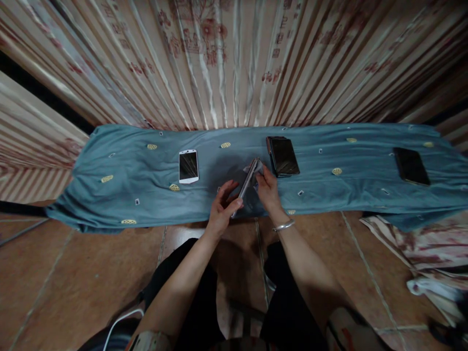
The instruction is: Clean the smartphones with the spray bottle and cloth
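No brand name or label can be read on any of the devices; the red motifs printed on the pleated curtain [226,58] are too blurred to make out. A slim phone [248,181] is held tilted on edge over the middle of the blue cloth [109,195], near its front edge. It is gripped at the lower end by the left hand [222,209], fingers curled around it, and pinched at the upper end, together with a small grey wipe [258,168], by the right hand [268,192]. A white phone [188,166] is seen to the left, a dark phone stack [283,156] just beside the hands, a black phone [411,165] far right. Bare cloth is left between them.
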`<state>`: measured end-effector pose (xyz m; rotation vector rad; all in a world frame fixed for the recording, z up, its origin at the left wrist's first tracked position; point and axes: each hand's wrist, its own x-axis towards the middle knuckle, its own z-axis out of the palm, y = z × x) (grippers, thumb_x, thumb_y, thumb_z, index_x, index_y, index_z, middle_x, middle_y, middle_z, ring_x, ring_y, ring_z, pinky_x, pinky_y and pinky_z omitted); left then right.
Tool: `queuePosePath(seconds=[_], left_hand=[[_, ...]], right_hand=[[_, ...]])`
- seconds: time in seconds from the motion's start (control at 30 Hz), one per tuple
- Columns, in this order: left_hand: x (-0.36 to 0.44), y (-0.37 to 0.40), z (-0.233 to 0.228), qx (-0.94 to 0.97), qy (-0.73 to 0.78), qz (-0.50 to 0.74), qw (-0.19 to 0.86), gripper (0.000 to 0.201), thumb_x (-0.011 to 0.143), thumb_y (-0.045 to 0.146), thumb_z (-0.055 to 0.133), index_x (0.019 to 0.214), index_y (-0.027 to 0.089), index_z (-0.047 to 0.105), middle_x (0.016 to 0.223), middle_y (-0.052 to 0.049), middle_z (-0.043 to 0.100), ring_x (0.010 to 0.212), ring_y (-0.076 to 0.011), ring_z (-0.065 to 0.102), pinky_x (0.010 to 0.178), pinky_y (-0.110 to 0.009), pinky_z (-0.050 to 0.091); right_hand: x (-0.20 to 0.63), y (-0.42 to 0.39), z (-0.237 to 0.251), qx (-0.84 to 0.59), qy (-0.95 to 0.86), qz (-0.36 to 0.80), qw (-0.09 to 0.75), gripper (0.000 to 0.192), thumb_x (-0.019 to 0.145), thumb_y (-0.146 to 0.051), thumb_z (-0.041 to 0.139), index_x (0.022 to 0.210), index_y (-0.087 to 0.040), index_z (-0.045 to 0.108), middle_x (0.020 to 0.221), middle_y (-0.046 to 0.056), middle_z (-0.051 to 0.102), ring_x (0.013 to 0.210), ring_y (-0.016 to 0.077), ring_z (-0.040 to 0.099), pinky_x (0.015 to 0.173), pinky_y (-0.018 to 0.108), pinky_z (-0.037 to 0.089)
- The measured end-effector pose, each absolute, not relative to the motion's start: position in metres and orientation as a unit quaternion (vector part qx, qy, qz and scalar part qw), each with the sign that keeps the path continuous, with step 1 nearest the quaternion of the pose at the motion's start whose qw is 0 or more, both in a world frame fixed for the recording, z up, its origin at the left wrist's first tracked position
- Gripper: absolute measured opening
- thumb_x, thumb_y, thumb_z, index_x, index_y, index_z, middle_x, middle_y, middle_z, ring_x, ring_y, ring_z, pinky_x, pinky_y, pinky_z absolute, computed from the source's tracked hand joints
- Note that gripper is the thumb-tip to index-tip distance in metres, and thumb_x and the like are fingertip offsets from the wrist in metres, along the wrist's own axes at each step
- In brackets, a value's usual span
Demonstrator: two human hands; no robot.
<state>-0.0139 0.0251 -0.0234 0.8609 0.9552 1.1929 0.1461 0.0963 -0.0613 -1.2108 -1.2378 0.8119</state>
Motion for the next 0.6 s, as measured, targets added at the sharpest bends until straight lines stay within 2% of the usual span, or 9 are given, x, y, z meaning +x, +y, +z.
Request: queuePosePath(seconds=[0.13, 0.27, 0.37, 0.47, 0.6], left_hand=[[-0.014, 0.026, -0.020, 0.330, 0.415, 0.537, 0.656, 0.064, 0.065, 0.043, 0.085, 0.123, 0.027, 0.061, 0.145, -0.009, 0.056, 0.128, -0.0334, 0.055, 0.083, -0.037, 0.060], [-0.012, 0.027, -0.021, 0.313, 0.428, 0.542, 0.652, 0.059, 0.063, 0.040, 0.086, 0.116, 0.025, 0.065, 0.144, -0.008, 0.056, 0.116, -0.0280, 0.062, 0.083, -0.035, 0.059], [-0.010, 0.028, -0.021, 0.303, 0.431, 0.546, 0.651, 0.059, 0.062, 0.039, 0.086, 0.115, 0.023, 0.066, 0.138, -0.008, 0.060, 0.110, -0.0257, 0.064, 0.085, -0.036, 0.058], [-0.008, 0.031, -0.020, 0.276, 0.425, 0.556, 0.659, 0.062, 0.059, 0.038, 0.088, 0.114, 0.023, 0.065, 0.129, -0.008, 0.066, 0.117, -0.0282, 0.062, 0.089, -0.039, 0.057], [-0.008, 0.034, -0.018, 0.243, 0.430, 0.566, 0.660, 0.065, 0.054, 0.037, 0.090, 0.112, 0.022, 0.065, 0.128, -0.009, 0.065, 0.119, -0.0293, 0.061, 0.088, -0.039, 0.057]], right_hand=[[0.140, 0.096, -0.061, -0.518, -0.495, 0.365, 0.594, 0.037, 0.085, -0.036, 0.051, 0.116, -0.026, 0.069, 0.122, 0.003, 0.072, 0.120, 0.0232, 0.062, 0.113, 0.045, 0.040], [0.134, 0.094, -0.060, -0.520, -0.464, 0.399, 0.596, 0.036, 0.083, -0.040, 0.052, 0.111, -0.024, 0.070, 0.114, 0.004, 0.073, 0.114, 0.0231, 0.062, 0.107, 0.041, 0.043], [0.129, 0.090, -0.059, -0.524, -0.436, 0.425, 0.596, 0.032, 0.080, -0.042, 0.053, 0.099, -0.022, 0.070, 0.098, 0.003, 0.073, 0.100, 0.0229, 0.063, 0.095, 0.038, 0.047], [0.121, 0.083, -0.057, -0.534, -0.426, 0.453, 0.573, 0.025, 0.077, -0.042, 0.053, 0.081, -0.022, 0.066, 0.079, 0.001, 0.067, 0.081, 0.0196, 0.059, 0.078, 0.032, 0.048], [0.112, 0.076, -0.053, -0.537, -0.435, 0.459, 0.559, 0.021, 0.075, -0.041, 0.052, 0.073, -0.023, 0.062, 0.071, -0.001, 0.060, 0.072, 0.0170, 0.052, 0.069, 0.029, 0.043]])
